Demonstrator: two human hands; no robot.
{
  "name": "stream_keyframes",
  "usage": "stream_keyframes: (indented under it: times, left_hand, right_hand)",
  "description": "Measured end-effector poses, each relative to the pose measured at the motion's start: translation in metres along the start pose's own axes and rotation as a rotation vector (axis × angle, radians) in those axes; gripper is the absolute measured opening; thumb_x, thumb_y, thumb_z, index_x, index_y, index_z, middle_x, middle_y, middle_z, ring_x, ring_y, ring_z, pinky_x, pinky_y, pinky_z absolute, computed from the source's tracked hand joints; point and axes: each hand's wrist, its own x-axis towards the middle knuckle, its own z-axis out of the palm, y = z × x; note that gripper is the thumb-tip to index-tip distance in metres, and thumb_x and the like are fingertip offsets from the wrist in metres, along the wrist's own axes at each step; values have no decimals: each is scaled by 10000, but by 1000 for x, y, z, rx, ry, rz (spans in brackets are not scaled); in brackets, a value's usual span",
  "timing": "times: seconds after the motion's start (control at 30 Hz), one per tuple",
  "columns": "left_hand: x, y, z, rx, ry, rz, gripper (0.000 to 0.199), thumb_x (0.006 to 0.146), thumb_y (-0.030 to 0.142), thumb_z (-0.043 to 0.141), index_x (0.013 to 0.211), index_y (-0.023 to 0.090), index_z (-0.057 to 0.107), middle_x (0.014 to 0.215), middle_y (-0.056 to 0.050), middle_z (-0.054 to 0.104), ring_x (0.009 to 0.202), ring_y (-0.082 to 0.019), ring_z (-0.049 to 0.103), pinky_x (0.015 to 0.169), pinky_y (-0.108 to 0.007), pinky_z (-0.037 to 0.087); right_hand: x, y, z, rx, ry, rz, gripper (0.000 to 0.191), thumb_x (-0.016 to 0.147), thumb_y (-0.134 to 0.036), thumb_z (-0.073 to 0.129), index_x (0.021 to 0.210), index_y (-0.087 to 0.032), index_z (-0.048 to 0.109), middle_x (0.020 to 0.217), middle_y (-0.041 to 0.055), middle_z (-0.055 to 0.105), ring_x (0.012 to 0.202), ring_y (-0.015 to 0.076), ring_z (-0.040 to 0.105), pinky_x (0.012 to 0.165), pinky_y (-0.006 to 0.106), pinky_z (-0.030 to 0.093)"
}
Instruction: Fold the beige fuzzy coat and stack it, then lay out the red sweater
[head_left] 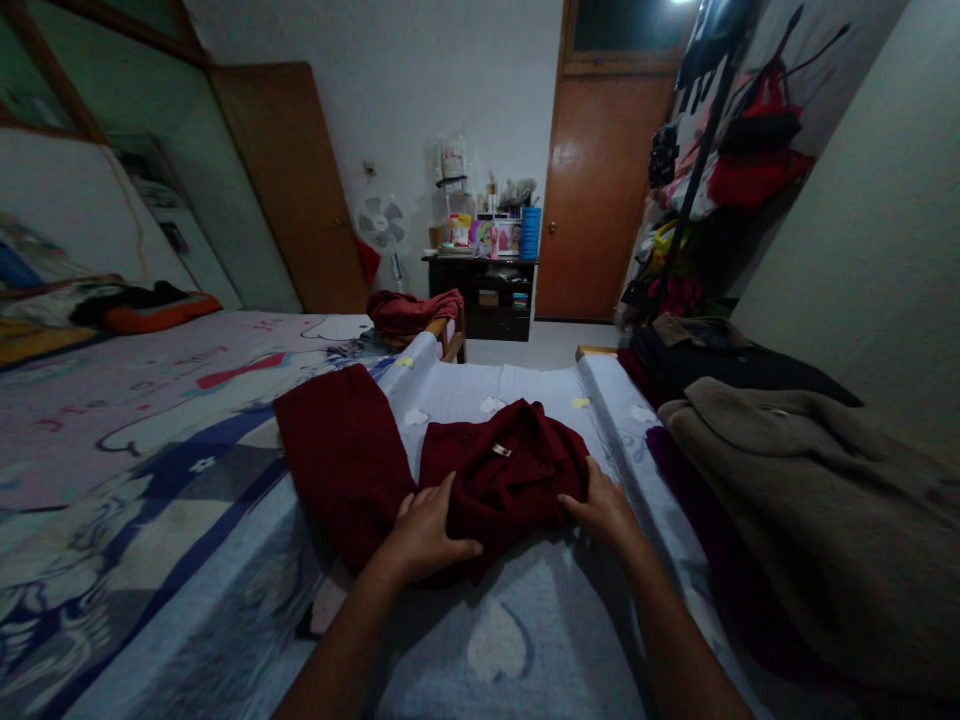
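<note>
A dark red long-sleeved garment point(517, 480), with a small white label at its collar, lies partly folded on the light-blue heart-patterned bed cover point(450, 650). One wide sleeve point(341, 455) stretches out to the left. My left hand point(431, 530) grips the garment's near left part, thumb toward the middle and fingers over the cloth beside the sleeve. At the right edge, my right hand point(604, 500) holds the cloth between thumb and fingers. Some fingertips are hidden behind the folds.
Folded clothes, a brown coat point(810, 500) uppermost, are piled at right. Beyond the left sleeve lies a crumpled reddish cloth point(412, 310) by a wooden bed rail. A larger patterned bed point(172, 430) adjoins at left. A black cabinet point(487, 300) and fan point(382, 222) stand behind.
</note>
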Motion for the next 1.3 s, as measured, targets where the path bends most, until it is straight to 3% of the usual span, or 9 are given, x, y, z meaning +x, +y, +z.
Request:
stream_keyframes:
  times: [0.23, 0.37, 0.53, 0.7, 0.83, 0.97, 1.1, 1.2, 1.3]
  left_hand:
    - [12, -8, 12, -466, 103, 98, 456, 777, 336, 642, 1214, 207, 612, 1217, -81, 680, 1118, -283, 625, 943, -373, 476]
    - [16, -10, 3, -829, 262, -28, 440, 742, 448, 679, 1058, 142, 672, 1106, -97, 722, 1043, -294, 652, 936, -414, 492]
    - [18, 8, -11, -1007, 456, -58, 479, 754, 468, 688, 1102, 141, 663, 1095, -83, 723, 1079, -285, 639, 999, -434, 459]
    - [24, 41, 12, -841, 554, 33, 502, 893, 363, 545, 1364, 201, 484, 1330, -69, 602, 1261, -246, 527, 1090, -404, 381]
    - [20, 65, 44, -531, 299, 167, 662, 888, 245, 500, 1503, 235, 258, 1469, -93, 461, 1364, -248, 410, 1126, -412, 334]
    - [12, 76, 50, -280, -109, 342, 896, 720, 147, 586, 1533, 186, 210, 1510, -138, 391, 1373, -295, 387, 1140, -443, 311]
    - [16, 72, 20, -363, -353, 502, 882, 683, 178, 636, 1503, 222, 315, 1506, -63, 427, 1344, -267, 433, 1132, -381, 329]
    - [34, 59, -11, -279, -499, 437, 560, 715, 228, 630, 1273, 265, 608, 1287, -14, 641, 1161, -246, 593, 1005, -331, 443]
    - [68, 36, -37, 53, -299, 185, 184, 739, 224, 577, 852, 222, 722, 884, -45, 730, 876, -246, 673, 819, -319, 492]
  right_hand:
    - [18, -22, -2, -37, -167, -39, 440, 702, -199, 600, 1141, -217, 576, 1014, 71, 692, 912, 249, 638, 745, 306, 418]
    - [42, -22, -16, 189, -37, -40, 261, 735, -294, 565, 983, -223, 613, 888, 25, 682, 803, 214, 627, 720, 303, 445]
    - [60, -25, -24, 346, 216, -46, 465, 738, -334, 542, 1176, -182, 568, 1077, 88, 641, 1006, 245, 599, 925, 394, 455]
    - [26, -41, -17, 388, 24, -112, 607, 691, -386, 686, 1253, -201, 553, 1354, 124, 506, 1295, 295, 434, 1117, 455, 303]
    - [-18, -51, -9, 640, -346, -94, 877, 718, -413, 739, 1468, -250, 314, 1454, 99, 447, 1331, 254, 429, 1116, 447, 324]
    - [-42, -49, -5, 873, -334, -7, 1007, 629, -333, 822, 1479, -277, 283, 1456, 83, 464, 1321, 245, 450, 1118, 437, 330]
    - [-49, -41, -5, 1041, -186, 124, 601, 664, -331, 784, 1222, -243, 578, 1211, 50, 656, 1123, 245, 602, 977, 377, 471]
    - [-54, -36, -9, 1137, -187, 244, 430, 675, -328, 766, 1069, -204, 650, 946, 32, 720, 843, 214, 666, 757, 327, 541]
    - [-60, -29, -16, 1218, -145, 348, 353, 651, -310, 779, 961, -193, 658, 670, -28, 660, 535, 124, 568, 483, 221, 452]
